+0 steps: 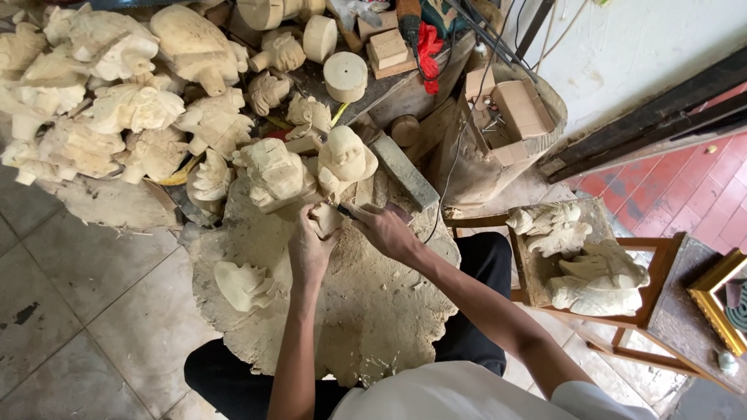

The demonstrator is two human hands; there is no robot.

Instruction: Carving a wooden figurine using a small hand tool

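My left hand (308, 250) grips a small pale wooden carving (325, 218) and holds it against a broad, dusty wooden stump (373, 311) between my knees. My right hand (381, 227) is closed on a thin dark carving tool (345, 210) whose tip meets the small carving. Both hands sit close together at the far side of the stump. A finished pale figure (243, 285) lies on the stump's left part. Two larger carved figures (274, 173) (344, 158) stand just beyond my hands.
A big heap of pale carved figures (117, 101) covers the floor at the upper left. Round wood blanks (345, 75) and blocks lie behind. A wooden stool (622, 311) on the right bears more carvings (595, 276). A grey sharpening stone (403, 173) lies near.
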